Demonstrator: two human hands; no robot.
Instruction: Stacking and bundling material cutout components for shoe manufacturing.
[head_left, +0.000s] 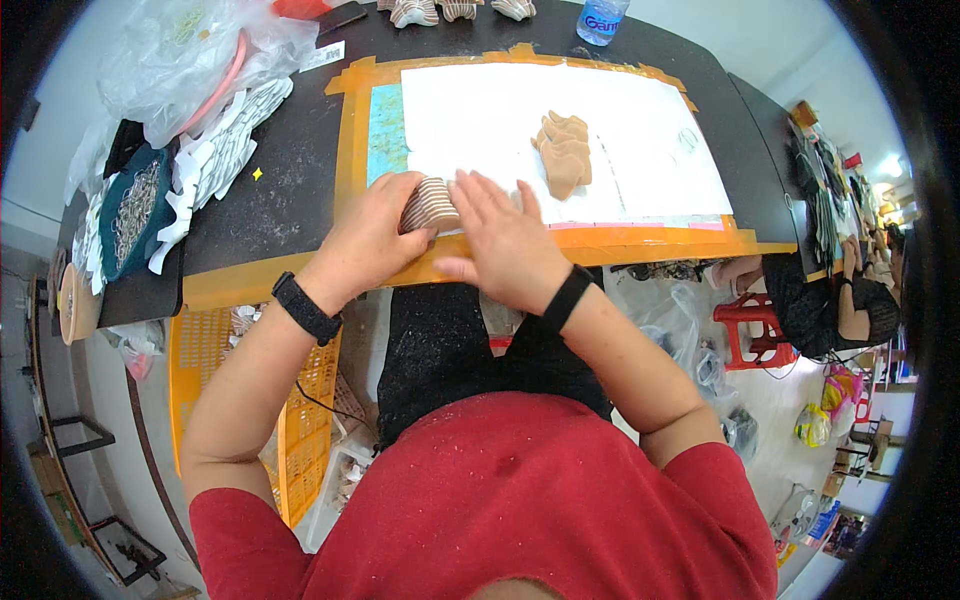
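Brown-and-white striped, a curved stack of thin layers [431, 207] sat by the black tabletop's [285, 170] near edge, clasped by the curled left hand [372, 235]; the right hand [512, 245] lay loosely spread at its right side. The step seemed to be evening the layers, calling for light, level pressure. Beyond, overlapping flat tan cutouts [566, 158] on white paper [660, 130] could crowd rightward shifts; a clear blue-labelled plastic bottle [601, 22] stood at the far edge.

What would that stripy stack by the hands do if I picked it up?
The stripy stack probably wouldn't flop, because it has a neat, blocky shape in the left hand. It might come apart, though: it looks like many thin layers, with no band that I can see. It's perhaps light too, since it's small beside the hand.
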